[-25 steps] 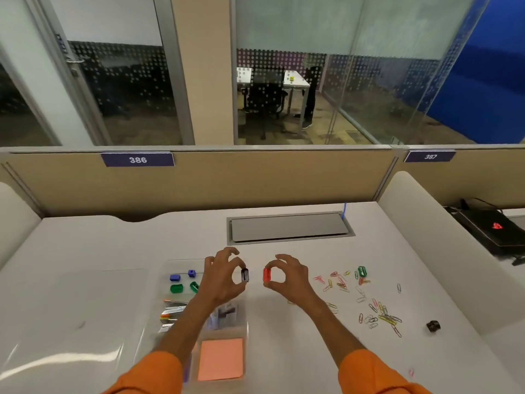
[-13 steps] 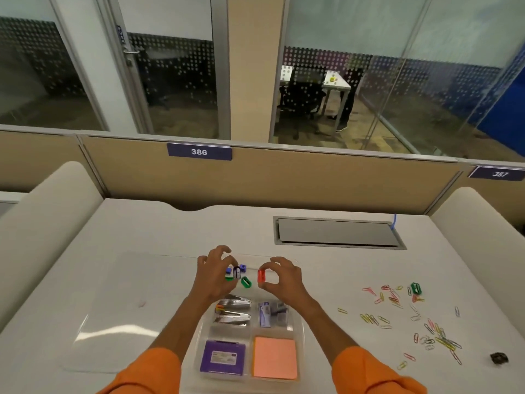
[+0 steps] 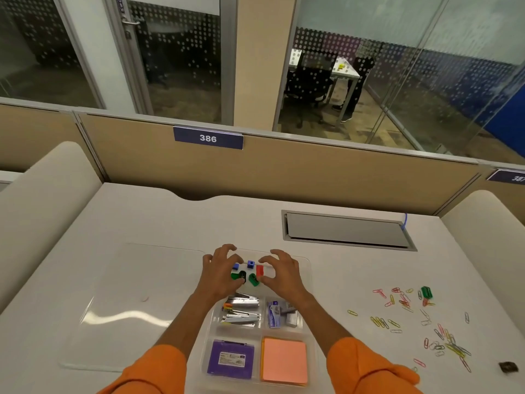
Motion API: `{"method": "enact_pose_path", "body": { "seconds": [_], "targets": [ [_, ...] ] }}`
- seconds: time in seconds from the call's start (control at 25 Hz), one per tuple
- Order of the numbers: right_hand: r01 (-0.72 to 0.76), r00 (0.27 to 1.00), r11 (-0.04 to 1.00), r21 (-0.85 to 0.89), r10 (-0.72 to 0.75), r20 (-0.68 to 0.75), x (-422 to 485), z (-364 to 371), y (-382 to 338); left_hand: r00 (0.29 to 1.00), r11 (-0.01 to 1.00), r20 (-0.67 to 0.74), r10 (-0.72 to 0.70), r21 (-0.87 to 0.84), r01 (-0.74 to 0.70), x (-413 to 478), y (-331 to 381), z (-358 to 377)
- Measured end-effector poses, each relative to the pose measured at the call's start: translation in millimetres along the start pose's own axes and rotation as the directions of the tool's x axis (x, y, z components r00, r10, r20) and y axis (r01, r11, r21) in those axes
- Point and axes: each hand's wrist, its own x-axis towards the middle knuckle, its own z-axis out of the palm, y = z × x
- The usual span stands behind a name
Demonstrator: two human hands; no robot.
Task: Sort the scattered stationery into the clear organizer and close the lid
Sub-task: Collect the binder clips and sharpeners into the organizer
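A flat, clear plastic lid (image 3: 136,308) with rounded corners lies on the smooth white counter (image 3: 170,223), just to the left of the left grip (image 3: 220,275). That grip hovers over the far compartment of the clear plastic organizer (image 3: 310,331) with its fingers curled and spread. A small black plastic block (image 3: 242,275) sits against its thumb tip; whether it is held cannot be told.

Between the two grips, in the same compartment, lie two small blue plastic blocks (image 3: 250,263) and two small green plastic blocks (image 3: 253,279).

The right grip (image 3: 282,277) is partly curled and pinches one small red plastic block (image 3: 259,271) between forefinger tip and thumb tip, its other fingers raised.

Nearer the person than the grips, four more compartments hold:
- silver metal staplers (image 3: 241,318), at least two
- one purple-and-white card box (image 3: 274,314)
- one flat purple plastic case (image 3: 230,358) with a white label
- one square stack of salmon-pink paper notes (image 3: 284,361)

Well to the right of the right grip, many thin wire paper clips (image 3: 402,301) in pink, yellow, green and white are strewn loose on the counter. One more green plastic block (image 3: 426,292) lies among them. Farther right and nearer, a single small dark lump (image 3: 508,366) is too blurred to identify.
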Motion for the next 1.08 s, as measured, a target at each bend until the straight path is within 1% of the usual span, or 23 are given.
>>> {"method": "enact_pose_path", "body": {
  "seconds": [0.32, 0.56, 0.76, 0.88, 1.08],
  "targets": [
    [0.021, 1.000, 1.000, 0.002, -0.021, -0.019, 1.3, -11.7, 11.4, 0.999, 0.998, -0.019, -0.030, -0.052, 0.029, -0.6, -7.8, -3.4],
    [-0.001, 0.995, 1.000, 0.018, 0.003, -0.100, -13.2, -36.4, 27.5, 0.999, 0.998, -0.038, -0.010, -0.066, 0.008, 6.6, 15.3, -6.0],
    [-0.056, 0.984, 0.997, 0.056, 0.064, -0.165, -45.6, -69.7, 66.5, 0.996, 0.995, -0.055, 0.067, -0.066, -0.071, 18.0, 67.1, 9.0],
    [-0.121, 0.968, 0.990, 0.071, 0.133, -0.212, -72.7, -93.9, 104.5, 0.985, 0.985, -0.054, 0.162, -0.051, -0.165, 25.9, 108.0, 27.4],
    [-0.236, 0.924, 0.966, 0.101, 0.255, -0.284, -126.8, -134.6, 181.8, 0.950, 0.948, -0.007, 0.313, -0.053, -0.313, 35.2, 189.8, 67.6]
  ]
}}
